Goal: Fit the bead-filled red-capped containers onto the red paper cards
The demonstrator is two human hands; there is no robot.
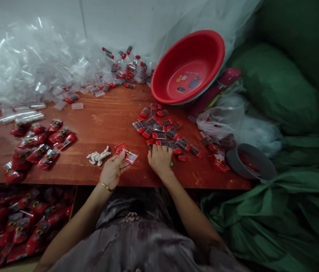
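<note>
My left hand [111, 173] pinches a small red printed plastic packet [121, 148] with a clear end, just above the near edge of the table. Next to it, on the left, lies a small heap of white twisted pieces [99, 156]. My right hand [161, 161] rests at the near side of a pile of small clear cases with red ends and dark dotted contents [159, 127]. Its fingers are curled together over the cases, and the fingertips are hidden. A tiny green bit [171, 164] shows beside that hand.
Filled red packets [36, 141] lie on the wooden table [105, 113] at left; more fill a box [20, 230] below. Empty clear cases [34, 71] heap at the back. A red basin [189, 68] leans back right, near a grey bowl [251, 162] and green sacks [289, 90].
</note>
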